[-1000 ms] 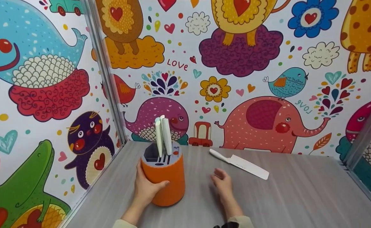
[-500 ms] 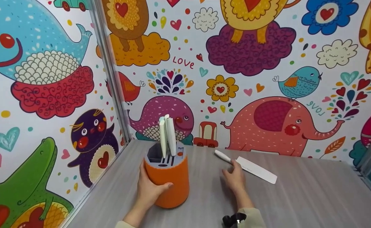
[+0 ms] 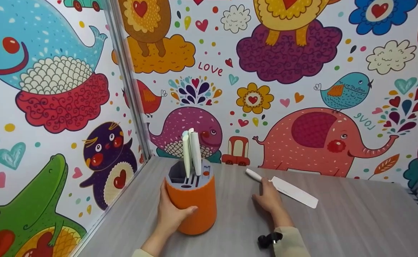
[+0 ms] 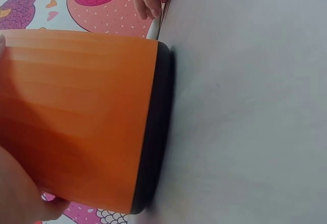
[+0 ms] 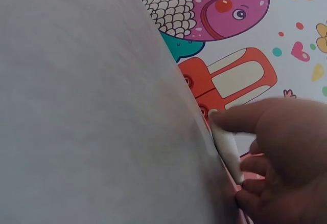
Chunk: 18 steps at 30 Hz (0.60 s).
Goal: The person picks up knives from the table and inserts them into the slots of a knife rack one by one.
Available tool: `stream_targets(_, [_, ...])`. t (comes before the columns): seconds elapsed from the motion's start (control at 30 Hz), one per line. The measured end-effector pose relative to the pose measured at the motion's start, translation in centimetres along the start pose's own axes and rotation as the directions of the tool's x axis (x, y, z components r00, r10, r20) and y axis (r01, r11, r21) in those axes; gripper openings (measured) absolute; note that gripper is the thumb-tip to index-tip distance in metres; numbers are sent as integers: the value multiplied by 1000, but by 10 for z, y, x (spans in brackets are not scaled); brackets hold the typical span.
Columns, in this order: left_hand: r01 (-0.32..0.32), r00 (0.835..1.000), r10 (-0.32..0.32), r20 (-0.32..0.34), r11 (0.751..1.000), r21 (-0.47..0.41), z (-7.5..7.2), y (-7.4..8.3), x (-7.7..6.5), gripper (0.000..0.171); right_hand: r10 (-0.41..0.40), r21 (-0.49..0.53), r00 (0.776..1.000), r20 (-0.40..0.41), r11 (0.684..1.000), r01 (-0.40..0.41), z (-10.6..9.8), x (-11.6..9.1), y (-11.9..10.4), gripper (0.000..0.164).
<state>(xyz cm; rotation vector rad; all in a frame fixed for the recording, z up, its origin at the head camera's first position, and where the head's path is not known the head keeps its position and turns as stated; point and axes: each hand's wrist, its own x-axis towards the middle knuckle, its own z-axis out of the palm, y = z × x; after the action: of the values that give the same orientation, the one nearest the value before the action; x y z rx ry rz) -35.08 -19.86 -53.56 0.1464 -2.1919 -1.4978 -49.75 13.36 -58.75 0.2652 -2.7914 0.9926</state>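
An orange knife block (image 3: 198, 208) stands upright on the table. My left hand (image 3: 173, 214) holds its side, with the thumb across the front and the other fingers behind it. Several pale-handled knives (image 3: 194, 153) stick up from the block's grey slotted top. To the right, a white cleaver (image 3: 296, 192) lies flat, its handle pointing to the back left. My right hand (image 3: 270, 199) reaches over the cleaver where handle meets blade. In the right wrist view the thumb is extended beside the white handle (image 5: 227, 150); the fingertips are partly hidden, and no firm grip shows.
The grey table (image 3: 237, 221) meets a patterned back wall (image 3: 319, 142) just behind the cleaver. Another patterned wall (image 3: 62, 117) rises on the left, joined by a metal corner post (image 3: 132, 82). A black wrist device (image 3: 269, 240) sits at the right sleeve.
My right hand has moved forward and right, from beside the cleaver to over its handle. My left hand keeps holding the block. The head view has shifted slightly.
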Motion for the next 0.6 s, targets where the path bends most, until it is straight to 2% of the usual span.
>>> stream_targets(0.23, [3,1000,-3,13,1000,-21,0,1,0,135,0,-110,998,-66,994,-8,-7,-5,-5,55])
stream_targets(0.33, [5,1000,-5,14,1000,-19,0,1,0,135,19,-119,995,-93,992,-30,-9,-9,-6,43])
stream_targets(0.6, [-8,1000,8,3,1000,-15,0,-2,2,135,44,-128,992,-122,990,-60,-9,-21,-10,28])
